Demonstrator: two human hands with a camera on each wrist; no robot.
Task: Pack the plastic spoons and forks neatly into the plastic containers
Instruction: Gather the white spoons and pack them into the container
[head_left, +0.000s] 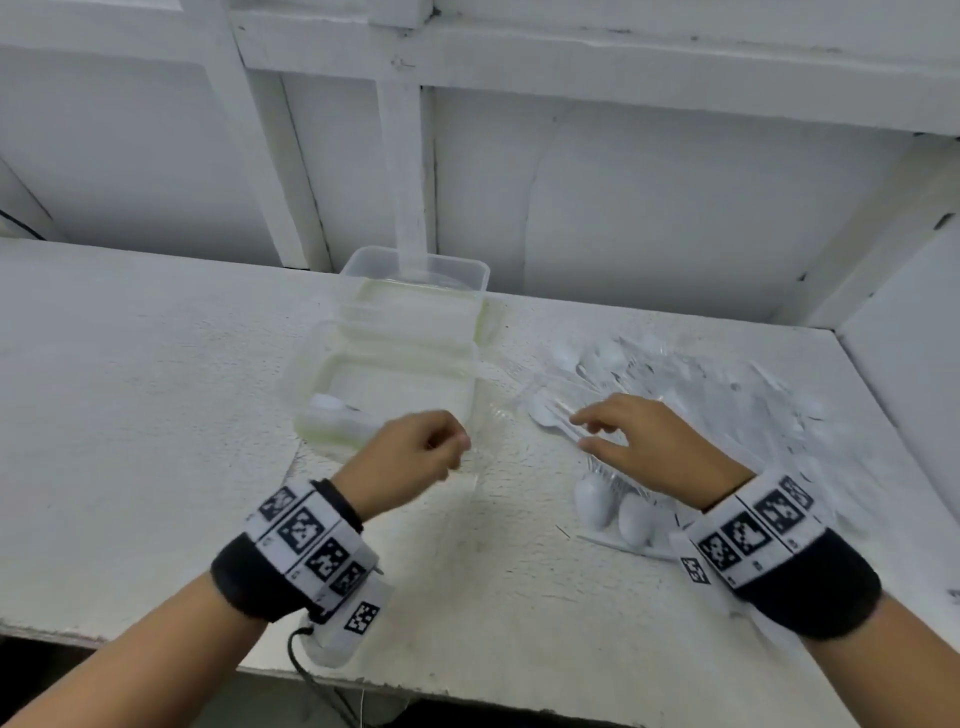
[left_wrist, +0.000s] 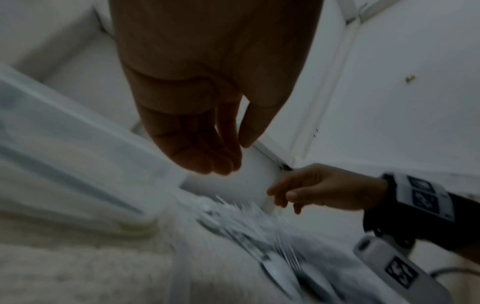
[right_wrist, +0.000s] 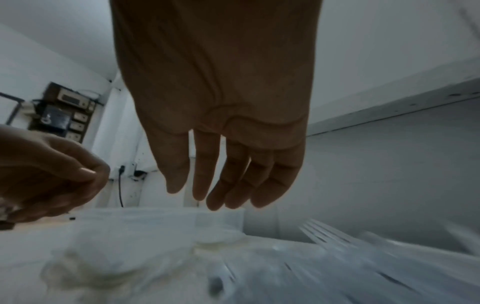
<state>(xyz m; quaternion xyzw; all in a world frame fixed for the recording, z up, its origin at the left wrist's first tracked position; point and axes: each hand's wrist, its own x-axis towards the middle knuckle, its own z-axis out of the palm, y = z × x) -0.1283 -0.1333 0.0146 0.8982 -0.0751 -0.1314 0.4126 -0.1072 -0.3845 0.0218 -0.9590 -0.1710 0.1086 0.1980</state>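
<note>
A clear plastic container stands open at mid-table, with white spoons lying at its near-left end. My left hand hovers at its near right corner; the fingers are loosely curled and hold nothing. My right hand reaches over a white spoon at the edge of a pile of white spoons and forks. Its fingers are nearly straight and grip nothing. More spoons lie under the right wrist. Fork tines show blurred in the right wrist view.
A second clear container stands behind the first, against the white wall panels. Clear plastic wrap lies between the container and the pile. The white table's front edge runs just below my wrists. A side wall bounds the right.
</note>
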